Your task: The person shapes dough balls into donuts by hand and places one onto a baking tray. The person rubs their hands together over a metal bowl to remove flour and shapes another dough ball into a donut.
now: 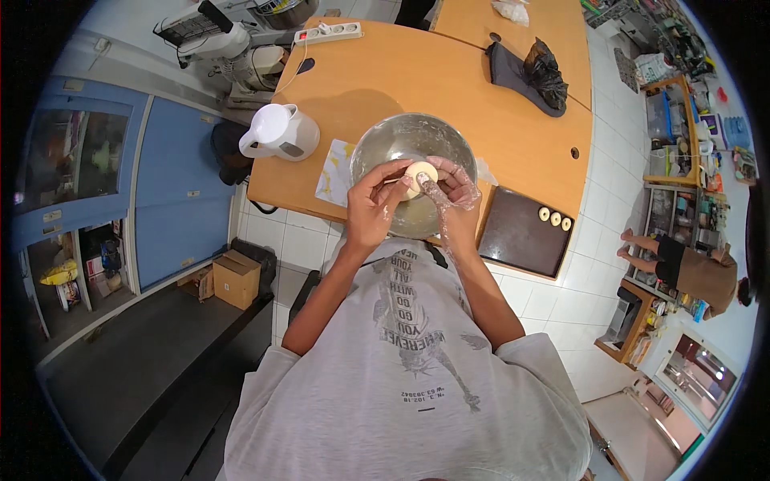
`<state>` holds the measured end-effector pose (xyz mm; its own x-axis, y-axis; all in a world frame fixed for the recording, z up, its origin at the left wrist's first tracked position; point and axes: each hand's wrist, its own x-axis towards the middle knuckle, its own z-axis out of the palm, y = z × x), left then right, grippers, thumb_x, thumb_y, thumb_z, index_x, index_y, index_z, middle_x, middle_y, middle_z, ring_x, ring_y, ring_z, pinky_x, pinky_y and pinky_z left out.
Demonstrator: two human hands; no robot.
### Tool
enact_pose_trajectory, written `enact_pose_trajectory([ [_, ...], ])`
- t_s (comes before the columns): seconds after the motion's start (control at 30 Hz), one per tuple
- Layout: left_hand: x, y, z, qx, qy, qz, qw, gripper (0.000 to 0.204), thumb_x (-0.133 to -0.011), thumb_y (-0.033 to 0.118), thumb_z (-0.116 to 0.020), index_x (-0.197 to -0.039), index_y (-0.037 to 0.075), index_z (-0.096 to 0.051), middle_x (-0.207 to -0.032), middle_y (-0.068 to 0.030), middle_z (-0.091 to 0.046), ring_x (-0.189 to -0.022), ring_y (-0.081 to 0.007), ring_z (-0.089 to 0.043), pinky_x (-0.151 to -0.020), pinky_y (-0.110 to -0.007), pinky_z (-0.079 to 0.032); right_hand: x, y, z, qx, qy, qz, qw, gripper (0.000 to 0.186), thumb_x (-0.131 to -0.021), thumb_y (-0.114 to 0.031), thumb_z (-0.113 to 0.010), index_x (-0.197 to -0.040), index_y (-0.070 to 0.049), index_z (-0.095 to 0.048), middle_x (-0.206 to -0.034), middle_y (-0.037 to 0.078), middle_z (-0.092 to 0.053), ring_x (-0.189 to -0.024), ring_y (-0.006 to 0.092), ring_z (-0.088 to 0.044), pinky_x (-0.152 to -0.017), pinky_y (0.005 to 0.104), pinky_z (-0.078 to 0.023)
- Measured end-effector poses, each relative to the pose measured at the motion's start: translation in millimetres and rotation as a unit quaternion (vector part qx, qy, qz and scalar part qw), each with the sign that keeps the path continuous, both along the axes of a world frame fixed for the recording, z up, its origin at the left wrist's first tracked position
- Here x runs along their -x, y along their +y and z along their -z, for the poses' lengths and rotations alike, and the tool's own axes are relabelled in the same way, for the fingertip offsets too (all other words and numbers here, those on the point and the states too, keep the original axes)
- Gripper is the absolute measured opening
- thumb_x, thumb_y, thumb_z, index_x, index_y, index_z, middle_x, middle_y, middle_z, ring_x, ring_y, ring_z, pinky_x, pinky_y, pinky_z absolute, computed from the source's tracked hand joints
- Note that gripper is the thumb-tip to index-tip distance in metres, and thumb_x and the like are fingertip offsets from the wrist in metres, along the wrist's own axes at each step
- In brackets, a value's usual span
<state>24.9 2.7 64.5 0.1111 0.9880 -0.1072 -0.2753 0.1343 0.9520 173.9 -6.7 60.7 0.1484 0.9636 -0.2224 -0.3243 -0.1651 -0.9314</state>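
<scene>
Above a big steel mixing bowl (pixel 383 138), both my hands hold one small round piece of pale dough (pixel 423 167). The fingers of my left hand (pixel 377 200) are closed on its left side. My right hand (pixel 455 199), dusted with flour or dough up to the wrist, grips the other side, its thumb pressed against the face of the dough. Smears of dough cling to the inside of the bowl; its bottom is partly hidden by my hands. Right of the bowl, a dark baking tray (pixel 513 232) carries three small dough rings (pixel 555 218) near its far right corner.
A white electric kettle (pixel 293 132) and a stained paper sheet (pixel 333 178) lie left of the bowl on the wooden table (pixel 377 64). Farther back are a power strip (pixel 329 33), a dark cloth item (pixel 509 72) and a black plastic bag (pixel 545 72). Another person (pixel 698 276) stands at right.
</scene>
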Motion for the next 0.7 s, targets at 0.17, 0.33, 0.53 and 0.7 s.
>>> enact_pose_trajectory([
  [0.17,-2.2,0.5,-3.2,0.008,-0.009,0.002,1.0,0.032,-0.099,0.003,-0.068,-0.13,-0.005,-0.065,-0.126,-0.0122,-0.069,-0.117,-0.0177,-0.065,-0.103,-0.031,-0.052,0.3,0.2,-0.8,-0.025,-0.024,0.004,0.999,0.041,-0.091,0.002,-0.075,-0.13,-0.001,-0.063,-0.107,0.007,-0.073,-0.103,0.0126,-0.067,-0.092,0.0281,-0.054],
  [0.33,-3.3,0.6,-4.8,0.01,-0.014,0.006,1.0,0.033,-0.099,0.003,-0.068,-0.131,-0.004,-0.064,-0.127,-0.0114,-0.069,-0.118,-0.0174,-0.064,-0.103,-0.031,-0.051,1.0,1.5,0.7,-0.031,-0.003,0.009,0.999,0.046,-0.091,0.002,-0.075,-0.134,-0.001,-0.06,-0.108,0.008,-0.073,-0.104,0.0135,-0.068,-0.093,0.0287,-0.054],
  [0.53,-2.4,3.1,1.9,0.001,-0.009,0.006,1.0,0.034,-0.098,-0.001,-0.068,-0.131,-0.004,-0.063,-0.127,-0.011,-0.068,-0.118,-0.0175,-0.064,-0.104,-0.032,-0.052,4.7,1.9,2.4,-0.022,0.004,0.007,1.0,0.046,-0.092,0.002,-0.074,-0.136,-0.001,-0.059,-0.114,0.009,-0.071,-0.107,0.0141,-0.067,-0.095,0.0297,-0.053],
  [0.7,-0.1,8.0,3.5,0.007,-0.002,-0.004,1.0,0.032,-0.097,-0.001,-0.068,-0.129,-0.004,-0.064,-0.126,-0.0116,-0.069,-0.119,-0.0182,-0.065,-0.104,-0.032,-0.051,2.3,4.4,2.0,-0.037,-0.031,-0.014,0.999,0.042,-0.094,0.003,-0.071,-0.134,-0.001,-0.061,-0.121,0.009,-0.069,-0.112,0.015,-0.066,-0.097,0.0309,-0.053],
])
